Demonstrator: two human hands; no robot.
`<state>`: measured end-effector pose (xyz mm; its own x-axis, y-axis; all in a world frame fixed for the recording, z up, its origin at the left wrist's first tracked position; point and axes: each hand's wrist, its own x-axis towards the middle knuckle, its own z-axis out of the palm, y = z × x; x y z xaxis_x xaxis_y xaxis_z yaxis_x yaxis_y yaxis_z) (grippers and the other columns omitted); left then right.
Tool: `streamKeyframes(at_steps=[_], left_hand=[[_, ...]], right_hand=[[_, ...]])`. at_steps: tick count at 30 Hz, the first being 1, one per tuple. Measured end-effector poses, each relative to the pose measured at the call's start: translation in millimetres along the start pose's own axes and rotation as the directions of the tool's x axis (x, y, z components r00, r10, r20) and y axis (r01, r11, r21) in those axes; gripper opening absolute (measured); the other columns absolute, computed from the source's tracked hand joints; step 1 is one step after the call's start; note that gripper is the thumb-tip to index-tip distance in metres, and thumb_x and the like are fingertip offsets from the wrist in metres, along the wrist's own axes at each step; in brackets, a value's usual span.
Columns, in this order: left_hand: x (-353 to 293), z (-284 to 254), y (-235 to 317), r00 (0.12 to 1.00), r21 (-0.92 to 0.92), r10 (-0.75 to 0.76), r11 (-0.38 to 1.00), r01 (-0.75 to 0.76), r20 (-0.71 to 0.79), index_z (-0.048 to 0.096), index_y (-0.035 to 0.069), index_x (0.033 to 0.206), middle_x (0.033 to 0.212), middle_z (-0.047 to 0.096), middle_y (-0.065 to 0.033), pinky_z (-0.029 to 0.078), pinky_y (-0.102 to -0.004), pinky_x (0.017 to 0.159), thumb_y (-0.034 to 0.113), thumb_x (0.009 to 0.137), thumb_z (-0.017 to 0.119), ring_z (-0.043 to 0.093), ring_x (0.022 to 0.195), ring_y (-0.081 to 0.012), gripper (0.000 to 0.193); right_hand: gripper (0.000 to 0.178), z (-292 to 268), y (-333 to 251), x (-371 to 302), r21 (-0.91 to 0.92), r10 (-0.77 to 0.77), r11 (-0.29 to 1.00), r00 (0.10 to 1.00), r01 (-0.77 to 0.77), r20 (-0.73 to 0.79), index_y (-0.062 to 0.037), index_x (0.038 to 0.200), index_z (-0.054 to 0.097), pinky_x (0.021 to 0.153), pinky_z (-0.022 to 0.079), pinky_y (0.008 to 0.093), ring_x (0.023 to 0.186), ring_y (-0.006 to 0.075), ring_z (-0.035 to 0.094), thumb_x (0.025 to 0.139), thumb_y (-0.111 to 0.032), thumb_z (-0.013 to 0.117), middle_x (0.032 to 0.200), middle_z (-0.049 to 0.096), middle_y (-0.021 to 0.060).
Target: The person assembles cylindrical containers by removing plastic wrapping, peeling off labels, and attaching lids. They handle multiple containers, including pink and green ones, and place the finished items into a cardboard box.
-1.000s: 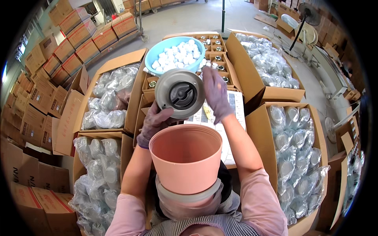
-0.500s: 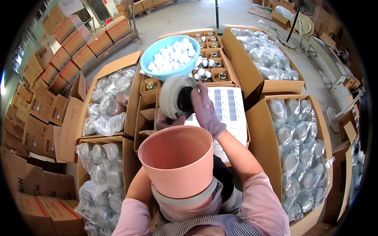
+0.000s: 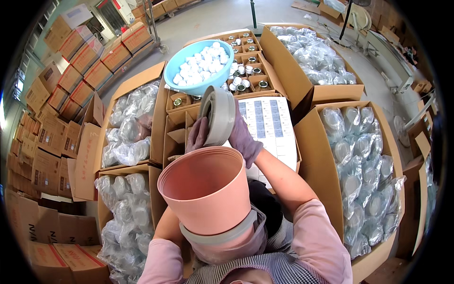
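My left hand [image 3: 197,135], in a thin purplish-grey glove, grips the left face of a round grey threaded lid [image 3: 224,118] standing on edge. My right hand [image 3: 244,143], gloved alike, presses against the lid's other side, its fingers partly hidden behind it. Right below my hands is a pink threaded-rim canister [image 3: 204,208], upright with its mouth uncovered; its visible inside is bare. A grey band [image 3: 222,232] circles the canister low down, with clear plastic film around the part underneath.
Ahead stands a light-blue basin [image 3: 172,84] of small white items, next to a divided carton [image 3: 279,87] with metal-topped pieces. A white printed sheet or box top [image 3: 279,163] lies right of my hands. Cartons of plastic-bagged clear containers [image 3: 352,184] [image 3: 124,199] flank both sides.
The grey lid has turned so its ridged side shows and the black part is out of sight. My left hand has risen onto its face. The view has shifted slightly.
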<state>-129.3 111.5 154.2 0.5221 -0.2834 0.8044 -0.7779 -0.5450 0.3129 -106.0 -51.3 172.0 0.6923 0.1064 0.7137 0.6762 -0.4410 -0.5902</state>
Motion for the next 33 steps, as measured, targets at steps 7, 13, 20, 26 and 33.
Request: streamKeyframes(at_steps=[7, 13, 20, 26, 33], left_hand=[[3, -1, -2, 0.846, -0.756, -0.469, 0.451, 0.475, 0.253, 0.04, 0.004, 0.148, 0.137, 0.052, -0.0173, 0.048, -0.0378, 0.101, 0.029, 0.096, 0.064, 0.058, 0.121, -0.0282, 0.063], [1, -21, -3, 0.837, -0.692, -0.523, 0.546, 0.473, 0.161, 0.041, 0.004, 0.146, 0.137, 0.053, -0.0167, 0.048, -0.0373, 0.101, 0.028, 0.096, 0.064, 0.058, 0.12, -0.0275, 0.06], [-4, -36, -4, 0.815, -0.667, -0.575, 0.581, 0.467, 0.07, 0.043, 0.003, 0.145, 0.136, 0.054, -0.016, 0.047, -0.0367, 0.101, 0.026, 0.096, 0.063, 0.058, 0.12, -0.0267, 0.057], [-13, -43, -1, 0.794, -0.658, -0.608, 0.593, 0.464, 0.012, 0.045, 0.003, 0.143, 0.136, 0.054, -0.0154, 0.047, -0.0362, 0.101, 0.025, 0.097, 0.063, 0.058, 0.119, -0.026, 0.054], [-19, -57, -3, 0.772, -0.637, -0.632, 0.621, 0.457, -0.063, 0.047, 0.003, 0.142, 0.135, 0.055, -0.0147, 0.047, -0.0356, 0.101, 0.023, 0.097, 0.062, 0.058, 0.118, -0.0251, 0.051]], right_hand=[[0.053, -5, -28, 7, 0.116, 0.039, 0.993, 0.999, -0.037, -0.012, -0.0029, 0.141, 0.039, 0.11, 0.034, 0.0509, 0.122, 0.0518, 0.041, 0.091, -0.013, 0.054, 0.132, 0.045, 0.0318], [0.033, 8, 6, 8, 0.629, -0.047, 0.769, 0.972, -0.112, 0.231, -0.0013, 0.122, 0.059, 0.091, 0.052, 0.0406, 0.103, 0.0344, 0.064, 0.092, -0.015, 0.059, 0.112, 0.066, 0.0169], [0.045, 5, 24, 3, 0.377, 0.24, 0.656, 0.655, -0.653, 0.717, -0.0043, 0.127, 0.058, 0.087, 0.054, 0.0393, 0.107, 0.0299, 0.066, 0.095, -0.037, 0.054, 0.12, 0.065, 0.0154], [0.076, -3, 68, -134, -0.55, 0.389, 0.833, 0.764, -0.054, 0.515, -0.0225, 0.154, 0.033, 0.122, 0.002, 0.0536, 0.15, 0.0409, 0.013, 0.093, -0.067, 0.04, 0.161, 0.023, 0.0193], [0.082, -64, 116, -126, -0.559, 0.345, 0.81, 0.626, 0.178, 0.699, -0.0222, 0.156, 0.03, 0.122, 0.006, 0.0528, 0.15, 0.038, 0.018, 0.09, -0.071, 0.043, 0.161, 0.024, 0.0184]])
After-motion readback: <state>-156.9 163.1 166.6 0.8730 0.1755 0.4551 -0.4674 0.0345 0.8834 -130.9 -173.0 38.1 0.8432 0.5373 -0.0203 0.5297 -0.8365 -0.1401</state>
